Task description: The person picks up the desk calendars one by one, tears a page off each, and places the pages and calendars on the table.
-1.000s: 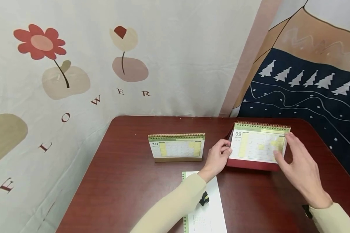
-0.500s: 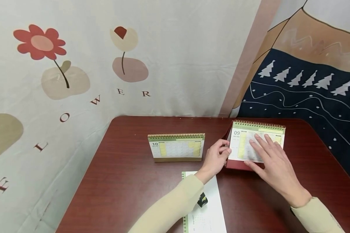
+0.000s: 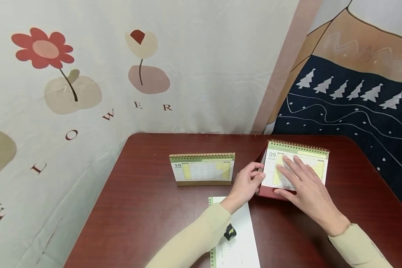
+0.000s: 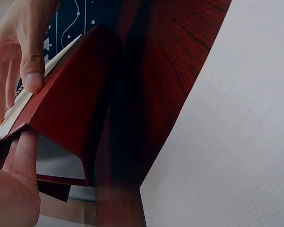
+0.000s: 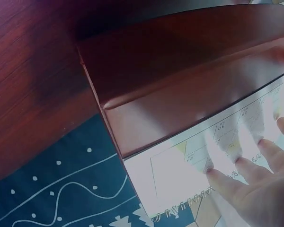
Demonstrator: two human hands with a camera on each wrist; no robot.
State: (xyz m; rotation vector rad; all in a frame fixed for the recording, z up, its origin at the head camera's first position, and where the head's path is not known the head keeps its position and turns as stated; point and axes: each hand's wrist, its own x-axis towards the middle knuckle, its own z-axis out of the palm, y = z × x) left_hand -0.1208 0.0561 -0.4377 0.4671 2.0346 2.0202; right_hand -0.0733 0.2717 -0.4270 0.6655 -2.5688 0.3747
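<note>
Standing tilted on the right part of the bench (image 3: 147, 193), not far from its far edge: the 09 calendar (image 3: 272, 169), on its red stand (image 4: 71, 90). Bordered on the right by dark wood as far as the bench's right edge, on the left by a gap toward the 10 calendar (image 3: 202, 170), and in front by a broader stretch of wood reached over by both arms. Grasped at its left edge by the left grip (image 3: 244, 182), with the thumb by the pages and fingers reaching into the stand's open side. Covered across much of its page by the right grip (image 3: 308, 188), unclenched, with fingers straight and spread and the thumb low near the front edge. Too glared at the right wrist to tell how firmly pressed.

Shifted leftward over the page, in the right grip's case, from the calendar's right edge a second ago. Kept at the same left edge, in the left grip's case.

Upright beside the left grip, in the way on that side: the 10 calendar. Lying nearer, partly hidden under the left sleeve (image 3: 194, 238): a flat calendar (image 3: 242, 238) with green spiral edge. Hung beyond the bench: a pale flower cloth (image 3: 204, 74) and a dark blue tree cloth (image 3: 348, 123).
</note>
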